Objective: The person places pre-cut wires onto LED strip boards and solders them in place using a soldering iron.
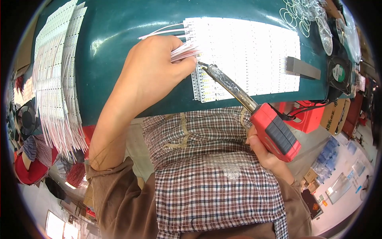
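Observation:
My left hand (pixel 153 59) is closed around a bundle of thin white and pinkish wires (pixel 185 52). Thumb and fingertips pinch it over the left edge of a white panel of LED strip boards (pixel 250 55), which lies on the green tabletop. In my right hand (pixel 263 151), a soldering iron (pixel 274 131) with a red and black handle points up and left. Its dark tip reaches the boards' left end, close beside my left thumb; whether it touches a solder pad I cannot tell. More loose wires (pixel 167 30) stick out leftward beyond my left hand.
A grey metal bar (pixel 303 68) rests on the panel's right end. At left, wired LED boards (pixel 55 75) hang their wires over the table edge. A black fan (pixel 339 75) stands at right, with wire coils (pixel 296 14) behind it. A red case (pixel 308 117) sits below the edge.

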Demonstrator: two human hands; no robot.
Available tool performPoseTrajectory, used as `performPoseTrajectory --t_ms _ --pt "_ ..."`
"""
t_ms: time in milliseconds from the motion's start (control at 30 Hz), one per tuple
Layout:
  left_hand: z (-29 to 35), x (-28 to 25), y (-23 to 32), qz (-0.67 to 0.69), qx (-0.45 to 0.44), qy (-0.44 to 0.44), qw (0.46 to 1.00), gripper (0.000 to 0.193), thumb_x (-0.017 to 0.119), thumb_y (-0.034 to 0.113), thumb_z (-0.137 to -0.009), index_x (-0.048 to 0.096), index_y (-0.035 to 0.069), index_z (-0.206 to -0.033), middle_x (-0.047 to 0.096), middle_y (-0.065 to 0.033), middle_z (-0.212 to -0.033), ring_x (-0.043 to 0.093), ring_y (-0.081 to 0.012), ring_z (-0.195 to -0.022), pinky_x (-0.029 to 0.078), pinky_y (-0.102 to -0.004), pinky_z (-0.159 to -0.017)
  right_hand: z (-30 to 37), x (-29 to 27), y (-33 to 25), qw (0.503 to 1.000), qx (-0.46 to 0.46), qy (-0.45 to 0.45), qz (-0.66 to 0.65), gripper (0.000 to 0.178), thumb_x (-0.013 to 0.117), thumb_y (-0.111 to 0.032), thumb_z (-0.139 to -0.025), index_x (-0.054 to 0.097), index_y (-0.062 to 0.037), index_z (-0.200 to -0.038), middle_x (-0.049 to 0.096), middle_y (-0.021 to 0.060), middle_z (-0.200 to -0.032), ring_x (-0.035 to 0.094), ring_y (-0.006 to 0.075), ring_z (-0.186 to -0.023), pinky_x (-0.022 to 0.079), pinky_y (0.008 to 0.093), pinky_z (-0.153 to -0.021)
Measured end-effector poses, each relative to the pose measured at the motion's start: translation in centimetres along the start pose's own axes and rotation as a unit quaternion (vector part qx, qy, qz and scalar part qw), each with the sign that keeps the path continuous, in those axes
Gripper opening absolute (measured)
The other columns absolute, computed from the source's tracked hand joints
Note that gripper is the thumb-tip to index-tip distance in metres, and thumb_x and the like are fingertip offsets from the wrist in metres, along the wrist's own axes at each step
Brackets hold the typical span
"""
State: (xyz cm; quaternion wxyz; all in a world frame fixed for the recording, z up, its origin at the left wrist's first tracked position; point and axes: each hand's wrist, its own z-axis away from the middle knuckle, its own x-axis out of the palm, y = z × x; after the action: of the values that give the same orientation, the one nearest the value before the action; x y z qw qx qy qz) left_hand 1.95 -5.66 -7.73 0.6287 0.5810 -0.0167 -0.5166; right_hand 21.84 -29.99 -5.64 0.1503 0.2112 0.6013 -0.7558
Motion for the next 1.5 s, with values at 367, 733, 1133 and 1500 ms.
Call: performPoseTrajectory --t_ms 367,733,1133,1500 --pt "0.0 0.1 0.0 -0.022 0.018 0.019 0.999 0.024 0.07 0.019 -0.087 0.068 -0.004 -0.082 0.065 -0.0069 -0.066 0.06 -0.012 -0.062 0.047 -0.0288 -0.059 1.1 -0.6 0.1 1.0 0.013 0.01 -0.001 0.019 0.073 -0.003 -0.079 0.067 0.0013 -0.096 0.064 0.0107 -0.08 0.062 0.0242 -0.06 0.048 0.0323 -0.053" --pt "0.2 -0.7 0.3 0.065 -0.009 -0.009 0.998 0.032 0.063 0.028 -0.091 0.068 -0.003 -0.085 0.067 -0.0167 -0.071 0.064 -0.03 -0.065 0.05 -0.039 -0.064 1.4 -0.6 -0.3 0.979 0.098 0.107 -0.142 0.031 0.064 -0.022 -0.096 0.051 -0.0028 -0.117 0.057 0.0061 -0.075 0.045 0.0076 -0.055 0.038 0.022 -0.049" --pt "2.7 -3.2 2.5 0.132 0.026 0.119 0.984 0.016 0.065 0.015 -0.093 0.066 -0.001 -0.093 0.055 0.0033 -0.069 0.046 -0.0037 -0.062 0.035 -0.0203 -0.056 2.7 -1.7 -0.5 0.986 0.124 0.04 -0.1 0.029 0.06 -0.028 -0.098 0.052 -0.0036 -0.112 0.056 0.0039 -0.078 0.048 0.0074 -0.062 0.039 0.0221 -0.055" --pt "2.2 -1.0 1.9 0.143 -0.023 0.071 0.987 0.014 0.064 0.009 -0.082 0.065 -0.005 -0.086 0.061 -0.0029 -0.071 0.053 -0.0068 -0.063 0.044 -0.0249 -0.056 2.0 -2.4 -1.2 0.992 0.121 0.001 -0.02 0.017 0.07 -0.007 -0.084 0.069 -0.0006 -0.099 0.069 0.009 -0.08 0.069 0.0242 -0.07 0.054 0.0328 -0.064"
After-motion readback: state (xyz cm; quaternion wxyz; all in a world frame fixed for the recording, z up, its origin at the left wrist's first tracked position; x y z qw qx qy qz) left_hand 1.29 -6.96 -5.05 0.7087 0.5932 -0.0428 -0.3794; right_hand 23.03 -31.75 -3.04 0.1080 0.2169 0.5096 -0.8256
